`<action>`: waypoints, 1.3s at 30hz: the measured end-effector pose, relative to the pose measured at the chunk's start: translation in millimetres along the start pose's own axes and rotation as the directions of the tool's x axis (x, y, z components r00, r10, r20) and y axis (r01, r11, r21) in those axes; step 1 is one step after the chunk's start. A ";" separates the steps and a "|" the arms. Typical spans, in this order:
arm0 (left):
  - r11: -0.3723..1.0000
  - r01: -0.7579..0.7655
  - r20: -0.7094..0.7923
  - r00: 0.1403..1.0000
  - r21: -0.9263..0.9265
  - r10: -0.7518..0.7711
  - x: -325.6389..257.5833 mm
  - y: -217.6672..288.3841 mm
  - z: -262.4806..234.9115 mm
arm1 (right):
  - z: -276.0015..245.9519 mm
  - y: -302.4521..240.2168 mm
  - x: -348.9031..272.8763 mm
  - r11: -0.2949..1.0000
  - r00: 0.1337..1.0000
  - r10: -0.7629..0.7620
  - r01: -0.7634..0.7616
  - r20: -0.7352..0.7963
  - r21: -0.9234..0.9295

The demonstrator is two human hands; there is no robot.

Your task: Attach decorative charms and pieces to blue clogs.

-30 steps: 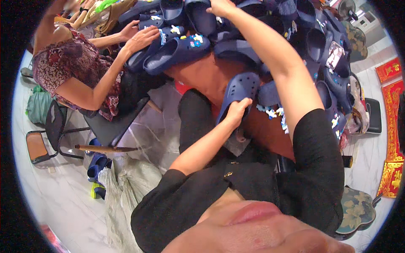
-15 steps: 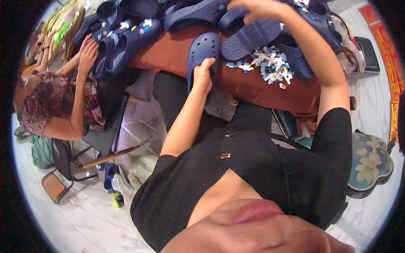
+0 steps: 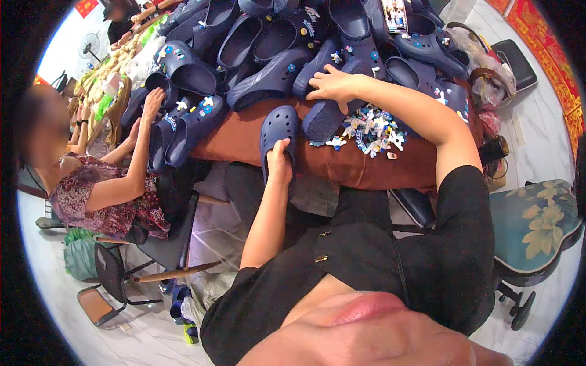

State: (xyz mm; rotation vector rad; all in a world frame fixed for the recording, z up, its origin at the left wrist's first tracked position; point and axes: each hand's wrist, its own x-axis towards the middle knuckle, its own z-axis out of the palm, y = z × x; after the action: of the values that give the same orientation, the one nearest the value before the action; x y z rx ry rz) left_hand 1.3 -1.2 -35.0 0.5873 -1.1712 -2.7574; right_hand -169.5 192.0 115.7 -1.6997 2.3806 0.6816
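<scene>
My left hand (image 3: 279, 163) is closed round a plain navy clog (image 3: 282, 122) with holes in its upper, its toe pointing away from me. My right hand (image 3: 334, 86) reaches over the table with its fingers spread, at a navy clog (image 3: 308, 74) with blue flower charms. Just below that hand another clog (image 3: 322, 124) lies tipped over; whether my thumb touches it I cannot tell. Beside it sits a heap of small white, blue and yellow shoe charms (image 3: 375, 129).
Many navy clogs (image 3: 244, 43), several with charms, crowd the brown-covered table (image 3: 244, 131). A phone (image 3: 395, 15) stands among them. On the left a co-worker (image 3: 110, 189) sits with hands at decorated clogs (image 3: 195, 131). A flowered chair (image 3: 534, 229) stands at right.
The view has tilted up, showing more of the clog pile. My right hand has come down and left onto the clogs, and the tipped clog has turned. My left hand keeps its clog.
</scene>
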 end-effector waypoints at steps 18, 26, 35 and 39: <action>0.999 0.029 0.021 0.999 -0.018 -0.028 -18.7 4.6 8.1 | -199.9 84.5 -64.5 0.762 0.448 -0.169 -0.505 -0.878 -0.405; 0.993 0.106 0.022 0.994 -0.044 -0.105 -17.9 4.4 4.2 | -202.5 255.4 19.6 0.852 0.125 0.155 -0.520 -0.980 0.069; 0.981 0.194 -0.013 0.981 0.008 -0.194 -19.9 11.4 4.6 | -108.2 309.9 72.8 0.736 0.337 0.637 0.001 -0.693 0.677; 0.973 0.232 -0.039 0.972 0.014 -0.232 -19.2 13.0 7.0 | -115.8 297.8 59.0 0.889 0.429 0.457 -0.176 -0.780 0.424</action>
State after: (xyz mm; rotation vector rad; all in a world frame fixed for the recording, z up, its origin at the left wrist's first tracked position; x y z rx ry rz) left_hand 15.4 -1.2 -15.4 0.8236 -1.1917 -2.9135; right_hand -448.5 168.0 280.4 -1.6687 3.2769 -0.7527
